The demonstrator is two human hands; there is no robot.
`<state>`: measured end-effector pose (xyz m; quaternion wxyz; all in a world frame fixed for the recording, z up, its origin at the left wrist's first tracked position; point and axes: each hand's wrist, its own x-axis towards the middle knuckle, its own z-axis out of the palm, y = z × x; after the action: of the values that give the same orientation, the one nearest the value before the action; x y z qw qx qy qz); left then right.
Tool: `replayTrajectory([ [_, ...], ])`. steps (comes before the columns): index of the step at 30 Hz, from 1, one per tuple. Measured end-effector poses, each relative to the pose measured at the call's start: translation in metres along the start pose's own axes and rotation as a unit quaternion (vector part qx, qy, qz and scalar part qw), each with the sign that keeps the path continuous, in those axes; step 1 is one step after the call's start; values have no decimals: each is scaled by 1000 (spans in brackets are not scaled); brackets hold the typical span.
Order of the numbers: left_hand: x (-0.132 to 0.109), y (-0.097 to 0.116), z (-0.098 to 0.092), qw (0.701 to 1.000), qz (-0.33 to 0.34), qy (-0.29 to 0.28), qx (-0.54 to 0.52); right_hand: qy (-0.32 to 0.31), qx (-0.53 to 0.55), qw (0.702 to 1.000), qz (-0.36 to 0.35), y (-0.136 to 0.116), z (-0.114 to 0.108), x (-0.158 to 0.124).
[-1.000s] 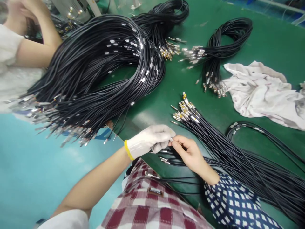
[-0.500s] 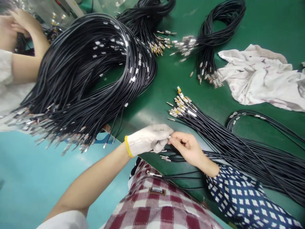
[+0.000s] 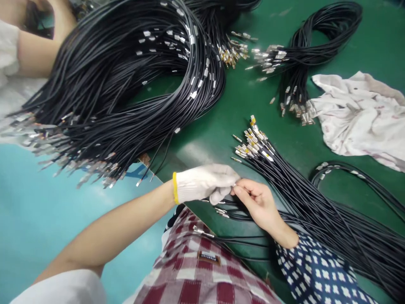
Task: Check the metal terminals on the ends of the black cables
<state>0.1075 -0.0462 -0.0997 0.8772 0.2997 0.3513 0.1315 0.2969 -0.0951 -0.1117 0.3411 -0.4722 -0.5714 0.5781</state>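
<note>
My left hand (image 3: 210, 182), in a white knit glove with a yellow cuff, is closed in a pinch just above the table's front edge. My bare right hand (image 3: 257, 200) meets it fingertip to fingertip. Between them shows a tiny silvery cable terminal (image 3: 234, 184), mostly covered by the fingers. Beneath and beside the hands lie a few black cables with metal ends (image 3: 222, 212). Another cable end (image 3: 202, 231) rests near my checked apron. Behind the right hand, a long bundle of black cables (image 3: 294, 190) ends in silver and yellow terminals (image 3: 253, 141).
A big looped heap of black cables (image 3: 126, 84) covers the left, its ends overhanging the edge. Two more coiled bundles (image 3: 234, 42) (image 3: 316, 42) lie at the back. A crumpled white cloth (image 3: 360, 114) sits right on the green table (image 3: 196, 147). Another person's arm (image 3: 36, 52) is at far left.
The view has shifted a little, so most table items appear farther right. My two hands stay pinched together in much the same pose.
</note>
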Motion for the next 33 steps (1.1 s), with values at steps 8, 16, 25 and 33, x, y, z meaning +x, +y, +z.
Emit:
replayTrajectory([
  [8,1,4,-1,1000,-6,-20,-12,-1,-9,1000,1,-2,-3,0],
  [16,3,4,-4,998,14,-59,-9,5,-35,999,12,-3,-4,1],
  [25,2,3,-8,996,14,-80,-42,-19,-38,999,16,2,-6,-2],
  [33,0,3,-7,997,27,-55,-41,-45,-27,999,-3,-3,-6,-1],
])
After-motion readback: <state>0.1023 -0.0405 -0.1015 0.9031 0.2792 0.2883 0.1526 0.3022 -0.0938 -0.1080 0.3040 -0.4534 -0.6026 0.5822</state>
